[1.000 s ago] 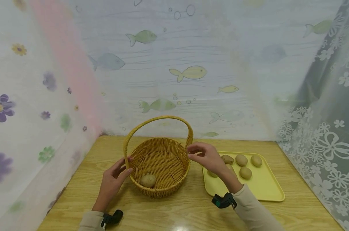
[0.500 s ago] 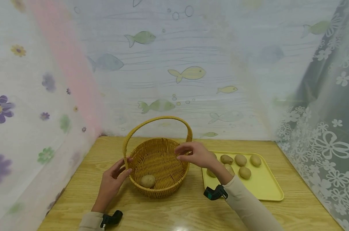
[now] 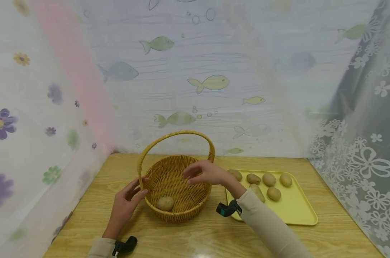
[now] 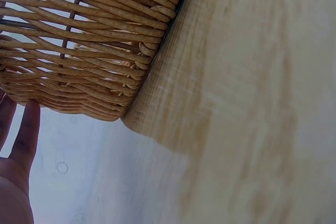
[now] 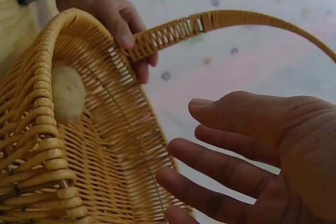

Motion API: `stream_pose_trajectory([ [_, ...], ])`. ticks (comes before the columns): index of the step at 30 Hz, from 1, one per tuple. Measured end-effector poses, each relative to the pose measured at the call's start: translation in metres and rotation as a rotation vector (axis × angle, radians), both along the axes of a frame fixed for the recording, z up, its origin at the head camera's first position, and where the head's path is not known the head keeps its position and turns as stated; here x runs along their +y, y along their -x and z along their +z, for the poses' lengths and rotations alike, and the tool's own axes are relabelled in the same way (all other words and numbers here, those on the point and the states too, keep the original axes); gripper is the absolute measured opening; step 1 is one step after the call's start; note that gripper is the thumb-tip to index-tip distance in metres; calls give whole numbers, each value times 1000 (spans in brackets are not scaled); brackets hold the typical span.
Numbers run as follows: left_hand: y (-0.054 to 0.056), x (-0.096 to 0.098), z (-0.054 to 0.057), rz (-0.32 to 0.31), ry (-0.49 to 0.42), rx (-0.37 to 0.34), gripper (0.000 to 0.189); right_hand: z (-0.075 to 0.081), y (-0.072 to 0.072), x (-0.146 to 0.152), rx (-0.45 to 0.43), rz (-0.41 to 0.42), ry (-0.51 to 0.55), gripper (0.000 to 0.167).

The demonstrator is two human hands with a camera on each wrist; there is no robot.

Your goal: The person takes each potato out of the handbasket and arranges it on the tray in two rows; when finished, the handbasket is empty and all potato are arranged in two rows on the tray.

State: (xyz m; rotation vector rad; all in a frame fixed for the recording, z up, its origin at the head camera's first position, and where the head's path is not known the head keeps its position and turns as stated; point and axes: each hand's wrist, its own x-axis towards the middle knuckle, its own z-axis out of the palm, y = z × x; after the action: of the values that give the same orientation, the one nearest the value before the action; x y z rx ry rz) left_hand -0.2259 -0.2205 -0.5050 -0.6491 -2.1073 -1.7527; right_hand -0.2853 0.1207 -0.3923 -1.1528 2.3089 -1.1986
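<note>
A round wicker basket (image 3: 177, 216) with a tall arched handle (image 3: 179, 132) stands on the table, one potato (image 3: 165, 204) lying in its near left part. At the basket's left side, my left hand (image 3: 125, 202) grips the foot of the handle; in the right wrist view the thumb of that left hand (image 5: 113, 17) lies inside and its fingers show beyond the handle. My right hand (image 3: 204, 173) hangs over the basket's right half, fingers loosely bent and holding nothing. The right wrist view shows those fingers spread apart, with the thumb above them.
A yellow tray (image 3: 295, 215) with several potatoes (image 3: 269, 179) sits to the right, partly behind my right forearm. Beyond the wooden table (image 3: 188, 240) hangs a curtain printed with fish (image 3: 214, 81); flowered curtains border both sides.
My right hand has moved left from the basket's right rim to over its inside. Left hand, basket and its potato have stayed in place.
</note>
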Motion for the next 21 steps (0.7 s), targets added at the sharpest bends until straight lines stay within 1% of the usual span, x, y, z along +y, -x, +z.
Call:
stream_pose_trajectory([
  [4, 1, 0, -1, 2, -5, -2, 49, -3, 5, -8, -14, 34, 6, 34],
  [11, 1, 1, -1, -6, -15, -1, 49, -10, 12, -20, -85, 100, 40, 35],
  [15, 0, 1, 0, -1, -13, -4, 49, -15, 15, -25, -114, 121, 69, 36],
  [21, -1, 0, 1, 10, -2, -10, 48, -23, 20, -37, -102, 155, 103, 38],
])
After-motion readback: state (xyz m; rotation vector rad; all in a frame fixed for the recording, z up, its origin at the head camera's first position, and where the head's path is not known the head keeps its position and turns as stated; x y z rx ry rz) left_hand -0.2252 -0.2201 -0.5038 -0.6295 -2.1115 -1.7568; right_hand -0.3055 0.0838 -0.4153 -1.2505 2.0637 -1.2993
